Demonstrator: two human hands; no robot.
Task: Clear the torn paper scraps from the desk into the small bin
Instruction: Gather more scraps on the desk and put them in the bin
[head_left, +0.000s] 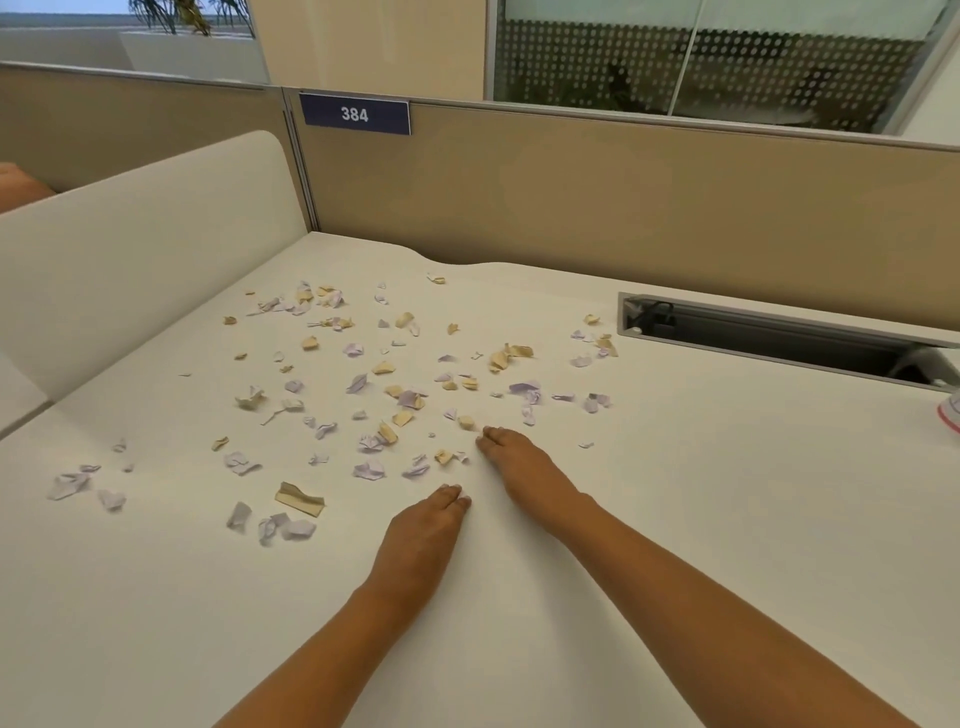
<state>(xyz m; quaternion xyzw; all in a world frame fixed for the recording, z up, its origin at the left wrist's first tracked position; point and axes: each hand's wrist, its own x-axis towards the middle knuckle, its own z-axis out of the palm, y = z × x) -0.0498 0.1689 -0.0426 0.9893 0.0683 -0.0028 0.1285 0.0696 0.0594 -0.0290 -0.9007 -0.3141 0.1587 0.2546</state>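
Resting flat, grips released, left hand (422, 531) and right hand (523, 466) touch the white desk (727, 499) among paper scraps (300, 499).

Both arms, seen from above. The bare left forearm (332, 649) enters at the lower edge and the bare right forearm (701, 587) at the lower right, converging forward. The left grip (421, 530) lies palm down on the tabletop (727, 519), its fingers (457, 496) straight and together. The right grip (524, 467) lies likewise flat, reaching farther forward, its fingertips (491, 436) angled leftward. Neither holds anything.
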